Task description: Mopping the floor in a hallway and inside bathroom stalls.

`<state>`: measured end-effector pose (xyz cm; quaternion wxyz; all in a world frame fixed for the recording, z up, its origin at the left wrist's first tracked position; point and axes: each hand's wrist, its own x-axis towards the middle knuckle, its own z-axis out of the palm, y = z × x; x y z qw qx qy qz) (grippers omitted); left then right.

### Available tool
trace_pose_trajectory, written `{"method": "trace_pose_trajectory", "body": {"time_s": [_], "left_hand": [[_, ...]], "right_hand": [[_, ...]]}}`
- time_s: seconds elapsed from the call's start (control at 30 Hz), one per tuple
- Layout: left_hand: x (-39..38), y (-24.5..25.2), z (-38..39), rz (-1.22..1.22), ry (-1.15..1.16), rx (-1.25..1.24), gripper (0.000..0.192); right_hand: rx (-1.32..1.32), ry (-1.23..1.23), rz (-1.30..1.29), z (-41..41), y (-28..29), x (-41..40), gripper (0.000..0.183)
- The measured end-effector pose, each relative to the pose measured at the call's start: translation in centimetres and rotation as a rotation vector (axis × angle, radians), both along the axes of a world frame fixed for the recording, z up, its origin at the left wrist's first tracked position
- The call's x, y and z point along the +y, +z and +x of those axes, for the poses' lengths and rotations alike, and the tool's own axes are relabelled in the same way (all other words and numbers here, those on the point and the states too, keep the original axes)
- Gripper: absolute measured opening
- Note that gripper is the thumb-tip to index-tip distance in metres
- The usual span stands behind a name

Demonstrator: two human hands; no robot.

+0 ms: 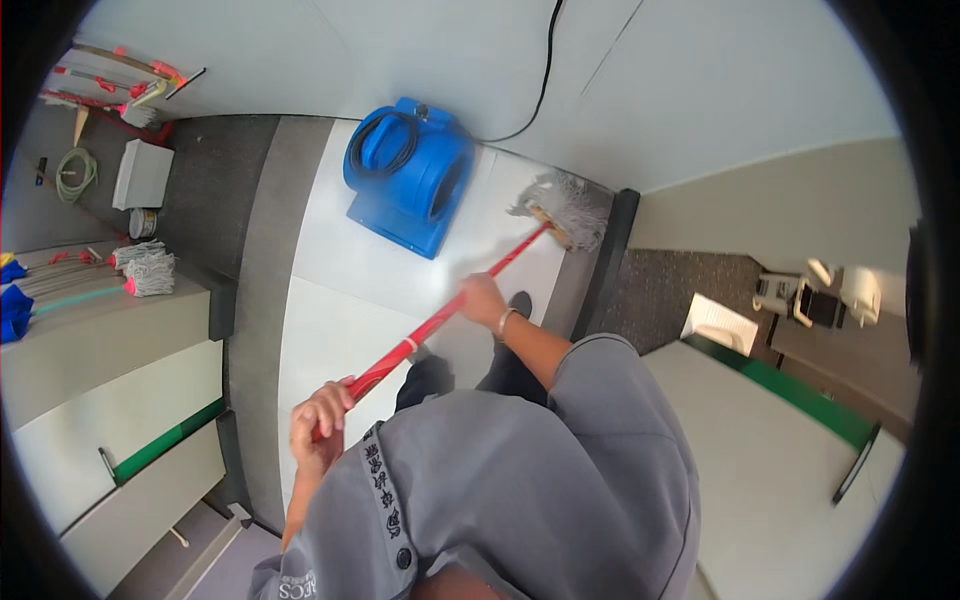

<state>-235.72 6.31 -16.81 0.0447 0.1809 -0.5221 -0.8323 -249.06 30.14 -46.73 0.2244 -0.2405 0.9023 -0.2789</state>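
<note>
My left hand (319, 421) is wrapped around the upper end of the red handle (431, 327) of a string mop. Farther down the same handle grips my right hand (482, 300), with a band on its wrist. The handle slants away from me to the right. Its grey-white string mop head (566, 210) lies spread on the floor beside a dark raised curb, close to the wall. Left of the mop head, a blue floor blower (412, 169) stands on the pale tiles, a dark cord coiled on top.
A black cable (546, 82) runs down the wall toward the blower. At right, a stall with a squat toilet (720, 326) lies behind the dark curb (607, 262). Several mops (150, 270), a white bin (144, 174) and a coiled hose (76, 175) are at left.
</note>
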Motion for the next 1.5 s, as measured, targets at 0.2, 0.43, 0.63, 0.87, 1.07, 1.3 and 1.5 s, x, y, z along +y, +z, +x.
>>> {"method": "trace_pose_trajectory", "body": {"time_s": [0.2, 0.43, 0.63, 0.87, 1.07, 1.3, 1.5], "left_hand": [[-3.5, 1.0, 8.8, -0.222, 0.019, 0.044, 0.046], [-9.0, 1.4, 20.0, -0.255, 0.027, 0.143, 0.047], [-6.8, -2.7, 21.4, -0.096, 0.108, 0.099, 0.045], [1.8, -9.0, 18.4, 0.068, -0.255, 0.236, 0.028], [1.9, -6.2, 16.7, 0.044, -0.282, 0.118, 0.028], [-2.4, -1.6, 27.5, -0.043, 0.232, 0.002, 0.038], [-8.6, 3.0, 35.9, -0.210, 0.483, -0.098, 0.045]], "right_hand": [[-0.107, 0.212, -0.040, 9.6, -1.4, -7.9, 0.030], [-0.322, 0.586, -0.029, 19.0, -0.4, -13.3, 0.033], [-0.188, 0.462, -0.001, 18.8, -1.6, -6.1, 0.036], [0.019, -0.023, 0.016, 18.4, -2.8, 8.2, 0.016], [0.092, -0.095, -0.113, 17.2, -2.3, 6.7, 0.012], [0.142, 0.109, -0.398, 24.8, -3.0, -7.7, 0.025], [-0.157, 0.378, -0.573, 31.6, -2.9, -23.9, 0.023]]}}
